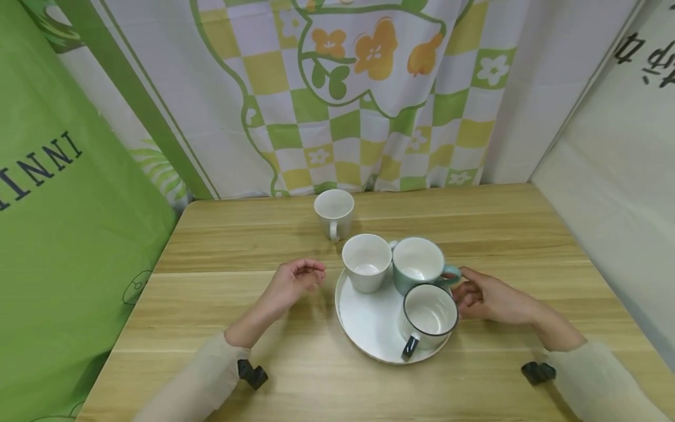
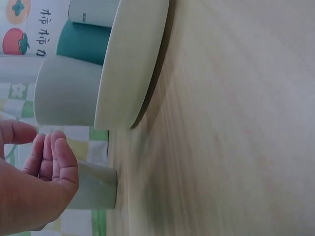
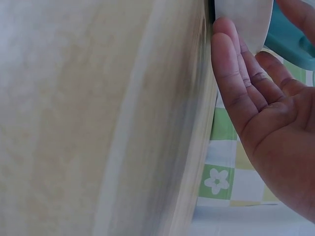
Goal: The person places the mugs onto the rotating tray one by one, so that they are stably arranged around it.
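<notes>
A round white plate with a raised rim carries three mugs: a plain white mug, a teal mug with a white inside, and a white mug with a black rim and handle. My left hand hovers left of the plate with loosely bent fingers, apart from the white mug, and holds nothing. At the plate's right side is my right hand, beside the teal handle. In the right wrist view its extended fingers reach the plate's side; contact is unclear.
Behind the plate, another white cup stands on the wooden table, its handle facing me. A patterned curtain hangs along the back edge. Green cloth borders the left side and a white sheet the right.
</notes>
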`<action>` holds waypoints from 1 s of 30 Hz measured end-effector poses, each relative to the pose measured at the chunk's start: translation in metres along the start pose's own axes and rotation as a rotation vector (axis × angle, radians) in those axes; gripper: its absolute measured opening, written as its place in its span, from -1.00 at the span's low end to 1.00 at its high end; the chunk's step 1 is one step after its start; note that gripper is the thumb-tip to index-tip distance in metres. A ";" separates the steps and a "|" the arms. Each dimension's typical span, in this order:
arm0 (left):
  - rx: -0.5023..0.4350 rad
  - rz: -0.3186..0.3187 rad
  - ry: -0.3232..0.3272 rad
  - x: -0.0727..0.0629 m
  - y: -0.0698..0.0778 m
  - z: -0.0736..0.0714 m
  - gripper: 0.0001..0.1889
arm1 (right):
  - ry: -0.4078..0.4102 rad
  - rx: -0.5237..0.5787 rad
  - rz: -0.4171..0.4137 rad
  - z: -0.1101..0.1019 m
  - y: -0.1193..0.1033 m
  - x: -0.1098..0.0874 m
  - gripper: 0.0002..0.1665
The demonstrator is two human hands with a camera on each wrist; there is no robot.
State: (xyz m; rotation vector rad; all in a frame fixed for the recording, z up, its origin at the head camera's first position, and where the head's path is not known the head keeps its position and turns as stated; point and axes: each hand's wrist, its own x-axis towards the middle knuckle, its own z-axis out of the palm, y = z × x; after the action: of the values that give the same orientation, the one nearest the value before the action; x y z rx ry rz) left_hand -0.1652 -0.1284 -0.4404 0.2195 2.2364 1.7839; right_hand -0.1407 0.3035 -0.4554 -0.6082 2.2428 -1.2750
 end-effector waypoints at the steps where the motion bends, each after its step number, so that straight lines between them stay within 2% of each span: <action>1: -0.001 -0.002 0.011 0.002 0.000 -0.001 -0.71 | 0.001 0.000 -0.002 0.000 0.000 0.000 -0.18; 8: -0.001 -0.029 0.048 0.023 0.000 -0.005 -0.69 | -0.001 0.005 -0.014 -0.001 0.001 0.000 -0.18; 13: -0.018 -0.026 0.066 0.036 0.001 -0.007 -0.66 | -0.004 0.005 -0.017 -0.002 0.001 0.000 -0.18; 30: -0.111 -0.076 0.154 0.073 -0.009 -0.002 -0.64 | -0.014 0.015 -0.025 0.000 0.001 0.000 -0.17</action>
State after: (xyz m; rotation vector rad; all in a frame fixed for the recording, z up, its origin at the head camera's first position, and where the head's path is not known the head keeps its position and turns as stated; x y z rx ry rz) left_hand -0.2348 -0.1120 -0.4568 -0.0258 2.2053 1.9364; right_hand -0.1407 0.3045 -0.4564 -0.6400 2.2188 -1.2942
